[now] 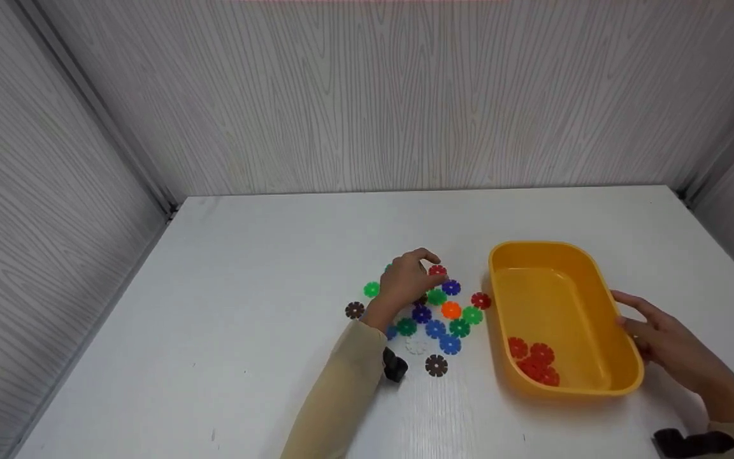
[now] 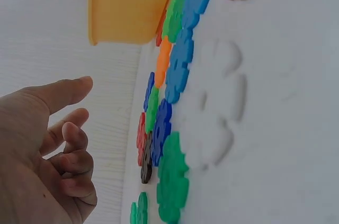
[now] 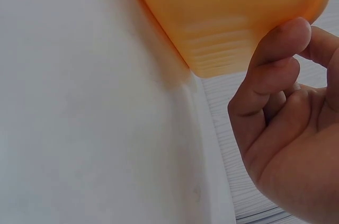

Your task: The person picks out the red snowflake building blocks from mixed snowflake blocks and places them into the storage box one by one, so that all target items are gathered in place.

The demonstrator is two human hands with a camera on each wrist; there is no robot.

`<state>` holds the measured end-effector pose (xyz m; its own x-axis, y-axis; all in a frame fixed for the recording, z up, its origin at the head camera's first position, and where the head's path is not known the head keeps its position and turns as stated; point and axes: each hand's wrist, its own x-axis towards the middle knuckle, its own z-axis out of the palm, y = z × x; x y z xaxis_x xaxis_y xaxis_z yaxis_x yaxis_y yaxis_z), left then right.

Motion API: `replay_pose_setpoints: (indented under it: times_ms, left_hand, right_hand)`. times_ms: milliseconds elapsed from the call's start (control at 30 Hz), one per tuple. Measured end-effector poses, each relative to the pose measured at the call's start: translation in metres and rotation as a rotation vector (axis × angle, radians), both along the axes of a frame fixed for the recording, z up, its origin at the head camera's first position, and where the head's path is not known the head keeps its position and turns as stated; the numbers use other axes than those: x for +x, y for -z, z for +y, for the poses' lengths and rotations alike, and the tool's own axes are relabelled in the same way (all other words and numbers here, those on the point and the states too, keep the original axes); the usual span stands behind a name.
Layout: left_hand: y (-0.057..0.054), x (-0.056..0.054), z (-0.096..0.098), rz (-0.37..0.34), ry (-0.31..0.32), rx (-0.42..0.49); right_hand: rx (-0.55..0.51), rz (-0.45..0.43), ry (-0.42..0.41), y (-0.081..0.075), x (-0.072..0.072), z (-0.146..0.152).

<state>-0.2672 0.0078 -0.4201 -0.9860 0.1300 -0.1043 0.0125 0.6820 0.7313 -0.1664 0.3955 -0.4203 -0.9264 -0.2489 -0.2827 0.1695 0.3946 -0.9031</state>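
Note:
My left hand (image 1: 405,280) hovers over a loose spread of coloured plastic snowflake discs, thumb and index finger apart, nothing between them. Near its fingertips lie a red disc (image 1: 438,271) and a dark blue disc (image 1: 451,287). In the left wrist view the other fingers of the left hand (image 2: 58,150) curl loosely. At the right, a yellow plastic tray (image 1: 622,357) holds several red discs (image 1: 536,363) in its near left corner. My right hand (image 1: 666,341) touches the tray's outer right side with its fingertips; its remaining fingers are bent in the right wrist view.
Discs in green, blue, brown, orange and clear lie left of the tray, among them an orange disc (image 1: 451,310) and a brown disc (image 1: 436,365). One red disc (image 1: 480,301) sits close beside the tray wall. Wood-grain panels (image 1: 341,95) stand behind the white table (image 1: 214,306).

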Motion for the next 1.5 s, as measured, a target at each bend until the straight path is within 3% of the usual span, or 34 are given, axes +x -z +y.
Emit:
replay_pose_setpoints:
  times_ms: [300,733,1133,1500]
  left_hand:
    - [0.008,-0.006,-0.015,-0.068,-0.040,-0.023]
    - [0.016,-0.008,-0.015,-0.061,0.000,-0.074]
    - [0.013,-0.006,-0.015,-0.070,0.011,-0.099]
    - [0.012,-0.005,-0.016,-0.116,-0.015,-0.055]
  right_hand:
    - [-0.011,0.007,-0.012,0.000,0.000,-0.001]
    - [0.028,-0.003,0.017,-0.001,0.000,0.000]
    - [0.003,0.020,0.013,0.001,0.000,-0.002]
    - [0.008,-0.002,0.014,0.000,0.000,-0.005]
